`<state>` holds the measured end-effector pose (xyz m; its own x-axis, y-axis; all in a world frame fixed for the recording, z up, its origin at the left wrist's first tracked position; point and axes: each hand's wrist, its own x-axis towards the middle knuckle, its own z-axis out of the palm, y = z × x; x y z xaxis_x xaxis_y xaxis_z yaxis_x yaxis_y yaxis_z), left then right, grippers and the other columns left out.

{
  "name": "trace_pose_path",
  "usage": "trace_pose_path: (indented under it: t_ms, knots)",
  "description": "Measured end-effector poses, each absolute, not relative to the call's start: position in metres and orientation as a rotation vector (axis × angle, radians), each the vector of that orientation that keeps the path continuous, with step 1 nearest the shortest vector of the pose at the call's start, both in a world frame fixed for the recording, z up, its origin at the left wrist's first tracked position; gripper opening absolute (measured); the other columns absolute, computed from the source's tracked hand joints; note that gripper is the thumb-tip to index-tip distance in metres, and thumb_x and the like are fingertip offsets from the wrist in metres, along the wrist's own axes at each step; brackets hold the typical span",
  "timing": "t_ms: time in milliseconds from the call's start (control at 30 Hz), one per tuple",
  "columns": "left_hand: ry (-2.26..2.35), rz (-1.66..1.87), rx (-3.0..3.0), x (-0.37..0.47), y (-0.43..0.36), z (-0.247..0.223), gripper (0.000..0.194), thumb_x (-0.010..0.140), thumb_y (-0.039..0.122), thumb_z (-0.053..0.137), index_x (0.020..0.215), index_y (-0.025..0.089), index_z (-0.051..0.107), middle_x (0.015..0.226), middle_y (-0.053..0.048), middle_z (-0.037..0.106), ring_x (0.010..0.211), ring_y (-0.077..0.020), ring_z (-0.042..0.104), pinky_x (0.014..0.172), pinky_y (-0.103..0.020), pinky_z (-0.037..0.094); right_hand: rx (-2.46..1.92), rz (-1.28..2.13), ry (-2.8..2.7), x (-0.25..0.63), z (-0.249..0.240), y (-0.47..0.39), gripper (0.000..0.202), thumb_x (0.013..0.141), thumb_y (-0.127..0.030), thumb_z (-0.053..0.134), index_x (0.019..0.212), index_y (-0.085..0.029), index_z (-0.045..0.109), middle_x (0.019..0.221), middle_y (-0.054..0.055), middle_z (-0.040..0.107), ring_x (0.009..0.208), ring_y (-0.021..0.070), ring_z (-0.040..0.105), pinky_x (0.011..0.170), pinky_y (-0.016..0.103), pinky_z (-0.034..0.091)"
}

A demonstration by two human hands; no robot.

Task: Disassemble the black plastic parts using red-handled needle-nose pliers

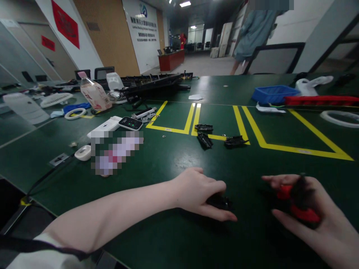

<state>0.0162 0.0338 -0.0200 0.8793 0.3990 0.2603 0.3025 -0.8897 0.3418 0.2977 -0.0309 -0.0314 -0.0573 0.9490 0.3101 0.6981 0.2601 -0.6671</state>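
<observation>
Fingers point(218, 186) of the left hand point(198, 191) pinch a black plastic part point(220, 201) close over a green counter point(157, 164); the right hand point(327, 213) holds a blurred red-and-black object point(305, 213); three black pieces point(204, 140) lie farther ahead.

At 5 o'clock, the left hand point(200, 192) covers part of the black part point(221, 202) in its grip. At 4 o'clock, motion blur affects the right hand point(327, 210); the red-and-black object point(305, 213) it holds cannot be identified. At 8 to 9 o'clock, pixelation obscures a flat object point(122, 151). At 1 o'clock, a mask hides the person's point(254, 33) head. At 3 o'clock, the right edge crops the white ring point(323, 116).
</observation>
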Motion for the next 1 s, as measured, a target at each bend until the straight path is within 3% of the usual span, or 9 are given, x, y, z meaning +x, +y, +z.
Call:
trace_pose_path:
  t_ms: [133, 333, 500, 667, 867, 1000]
  knots:
    - [0.542, 0.468, 2.734, 0.016, 0.032, -0.02, 0.051, 0.089, 0.068, 0.056, 0.083, 0.018, 0.055, 0.068, 0.004, 0.068, 0.058, -0.0113, 0.063, 0.06, -0.027, 0.033, -1.512, 0.397, -1.945, 0.293, -0.03, -0.038, 0.042, 0.075, -0.048, 0.07, 0.111, -0.029, 0.057, 0.119, 0.007, 0.066, 0.108, 0.0304, 0.068, 0.083, 0.041, 0.063]
    - [0.621, 0.363, 2.669, 0.01, 0.035, -0.015, 0.047, 0.084, 0.065, 0.066, 0.085, 0.019, 0.059, 0.067, 0.005, 0.066, 0.056, -0.0107, 0.061, 0.064, -0.027, 0.036, -1.46, 0.311, -2.069, 0.295, -0.023, -0.04, 0.043, 0.088, -0.048, 0.062, 0.129, -0.036, 0.056, 0.129, 0.005, 0.064, 0.116, 0.0284, 0.065, 0.093, 0.045, 0.059]
    - [0.709, 0.4, 2.49, 0.007, 0.037, -0.011, 0.047, 0.077, 0.063, 0.073, 0.087, 0.019, 0.061, 0.07, 0.006, 0.066, 0.059, -0.0106, 0.061, 0.068, -0.026, 0.039, -1.448, 0.296, -2.174, 0.296, -0.016, -0.039, 0.049, 0.092, -0.043, 0.059, 0.14, -0.038, 0.051, 0.132, 0.005, 0.061, 0.111, 0.0252, 0.067, 0.085, 0.04, 0.061]
    - [0.713, 0.356, 2.313, 0.003, 0.038, -0.005, 0.046, 0.074, 0.059, 0.079, 0.094, 0.02, 0.063, 0.083, 0.004, 0.068, 0.068, -0.0125, 0.061, 0.07, -0.026, 0.04, -1.417, 0.284, -2.154, 0.294, -0.015, -0.043, 0.044, 0.085, -0.031, 0.062, 0.129, -0.029, 0.059, 0.119, 0.007, 0.066, 0.105, 0.0271, 0.066, 0.083, 0.044, 0.056]
    - [0.651, 0.302, 2.079, 0.001, 0.04, 0.003, 0.042, 0.073, 0.045, 0.084, 0.1, 0.019, 0.064, 0.093, 0.003, 0.066, 0.079, -0.013, 0.058, 0.068, -0.023, 0.041, -1.428, 0.409, -2.055, 0.288, -0.009, -0.045, 0.039, 0.073, -0.028, 0.061, 0.113, -0.026, 0.06, 0.102, 0.005, 0.069, 0.09, 0.0252, 0.066, 0.074, 0.04, 0.055]
    - [0.661, 0.252, 2.032, 0.001, 0.039, 0.007, 0.038, 0.077, 0.037, 0.083, 0.104, 0.019, 0.064, 0.097, 0.002, 0.064, 0.083, -0.0136, 0.058, 0.07, -0.023, 0.042, -1.428, 0.434, -2.038, 0.285, -0.011, -0.046, 0.041, 0.07, -0.025, 0.062, 0.11, -0.026, 0.059, 0.105, 0.004, 0.068, 0.094, 0.024, 0.065, 0.078, 0.039, 0.054]
